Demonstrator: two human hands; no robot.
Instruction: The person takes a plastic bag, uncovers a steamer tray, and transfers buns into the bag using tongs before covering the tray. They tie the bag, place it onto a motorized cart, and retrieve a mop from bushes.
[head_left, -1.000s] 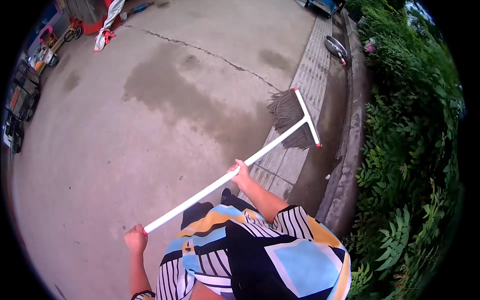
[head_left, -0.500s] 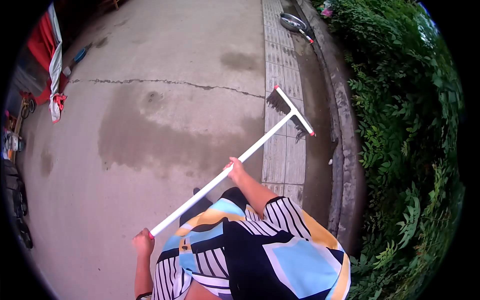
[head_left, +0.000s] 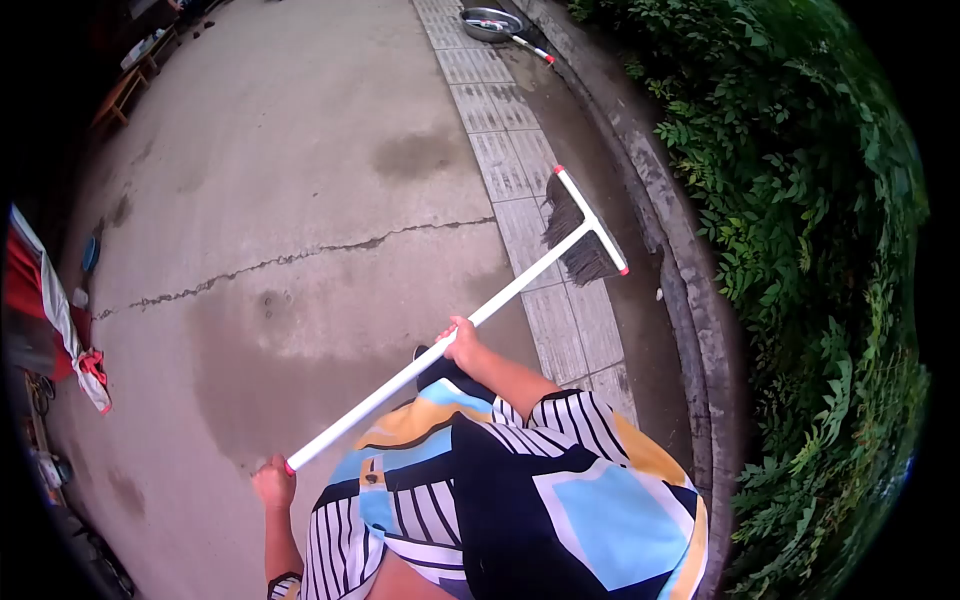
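A white mop [head_left: 400,378] with a T-shaped head and dark grey strands [head_left: 583,262] slants across the view from lower left to upper right. My left hand [head_left: 275,482] is closed round the red-tipped end of its handle. Further up, my right hand [head_left: 460,341] wraps the middle of the same handle. The head lies out in front of me, over the pale tile strip and the damp channel, its bar ends capped in red. Whether the strands press on the ground is hard to tell.
A metal basin [head_left: 491,24] with a white-and-red handled item stands at the far end of the tiles. Green bushes [head_left: 790,250] grow beyond the curb [head_left: 660,215] on the right. At left are a red-and-white cloth [head_left: 65,310] and a wooden bench [head_left: 125,92]. Damp patches mark the concrete.
The view has swung left and further up, bringing the bench in. Both hands keep their hold on the mop. Its strands have shifted and now hang bunched toward the left and below the bar.
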